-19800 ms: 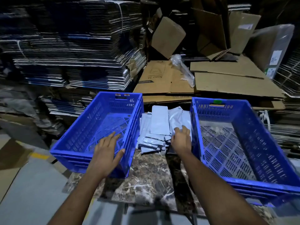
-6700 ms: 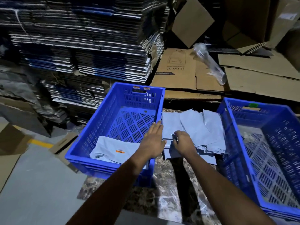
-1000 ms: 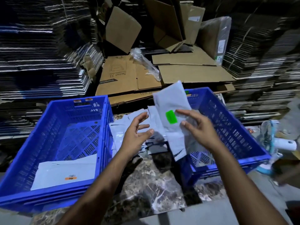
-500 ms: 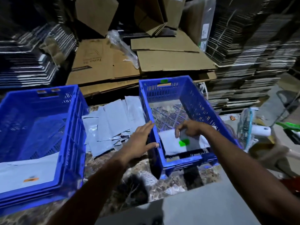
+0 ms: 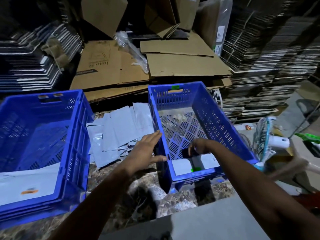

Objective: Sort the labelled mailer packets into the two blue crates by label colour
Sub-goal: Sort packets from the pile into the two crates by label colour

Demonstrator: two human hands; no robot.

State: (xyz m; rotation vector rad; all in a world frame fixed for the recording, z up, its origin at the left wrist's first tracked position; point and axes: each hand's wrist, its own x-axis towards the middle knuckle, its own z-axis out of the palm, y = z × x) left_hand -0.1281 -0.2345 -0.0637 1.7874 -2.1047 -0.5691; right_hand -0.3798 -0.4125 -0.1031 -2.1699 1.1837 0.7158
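Observation:
Two blue crates stand on a marble slab. The left crate (image 5: 74,135) holds a grey packet with an orange label (image 5: 29,182). The right crate (image 5: 223,125), marked with a green tag on its far rim, holds a grey packet with a green label (image 5: 181,166) at its near end. A pile of grey mailer packets (image 5: 119,132) lies between the crates. My left hand (image 5: 147,151) hovers with straight fingers beside the right crate's left wall. My right hand (image 5: 199,146) hangs inside the right crate just above the green-label packet, fingers loosely curled and holding nothing.
Flattened cardboard boxes (image 5: 155,61) and tall stacks of bundled sheets (image 5: 270,54) fill the background. A clear plastic wrap (image 5: 131,49) lies on the cardboard. A small white and teal fan (image 5: 266,141) stands right of the right crate. The slab's near edge (image 5: 155,201) drops to grey floor.
My right hand carried the green-label packet into the right crate, let go of it and lifted slightly. My left hand stayed near the crate's left wall.

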